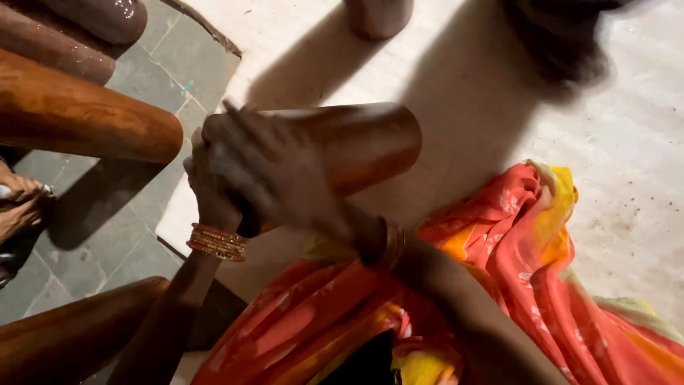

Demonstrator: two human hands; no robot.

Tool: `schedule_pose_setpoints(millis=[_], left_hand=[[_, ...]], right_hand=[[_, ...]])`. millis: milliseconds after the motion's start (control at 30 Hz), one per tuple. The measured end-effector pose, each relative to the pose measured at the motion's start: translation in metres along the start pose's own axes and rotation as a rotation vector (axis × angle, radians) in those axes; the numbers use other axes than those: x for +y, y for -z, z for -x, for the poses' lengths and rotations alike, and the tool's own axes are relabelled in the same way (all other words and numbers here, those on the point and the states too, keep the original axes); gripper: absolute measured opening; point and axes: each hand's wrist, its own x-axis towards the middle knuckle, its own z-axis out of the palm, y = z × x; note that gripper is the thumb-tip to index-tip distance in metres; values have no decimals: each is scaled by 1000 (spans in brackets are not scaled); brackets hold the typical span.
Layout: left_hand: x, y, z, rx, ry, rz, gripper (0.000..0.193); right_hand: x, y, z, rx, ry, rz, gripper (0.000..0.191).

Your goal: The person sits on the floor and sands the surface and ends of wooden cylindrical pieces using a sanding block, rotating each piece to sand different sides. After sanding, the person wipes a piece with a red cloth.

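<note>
**A:** Two hands on one piece, is that how you have it?

**B:** Yes. Your left hand and right hand both close on the near end of the brown cylinder. The right fingers lie spread across the top of it, and the left fingers curl round from below. Both hands are blurred, so I cannot tell how each finger sits.

**A:** And where does the cylinder lie?

**B:** It lies on its side over the pale slab, just in front of your lap, with its far end pointing right. I cannot tell whether it rests on the slab or hangs in your grip. I judge this to be a working hold, pressing or turning the piece. Any further move calls for both grips to be firm, because the body is smooth and round.

**A:** What is around you?

**B:** A long wooden roll lies near your left hand, over the grey tiled floor. A second roll lies by your left forearm, and darker ones are at the top left. A short upright cylinder stands well apart at the top. Your orange cloth bunches under the right arm, and a foot shows at the left edge.

**A:** Does anything stand in the way?

**B:** The long roll crowds your left side, and the loose cloth could catch under the piece.
</note>
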Motion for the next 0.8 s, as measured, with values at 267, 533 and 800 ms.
schedule_pose_setpoints(millis=[267, 533, 800], left_hand=[[-25, 4, -3, 84, -61, -13, 53], [-9, 3, 1, 93, -201, -100, 53], [11, 7, 11, 29, -174, -102, 55]], right_hand=[[206, 31, 81, -51, -565, 81, 45], [168, 26, 99, 245, -567, 182, 37], [16, 2, 34, 216, -252, 24, 45]])
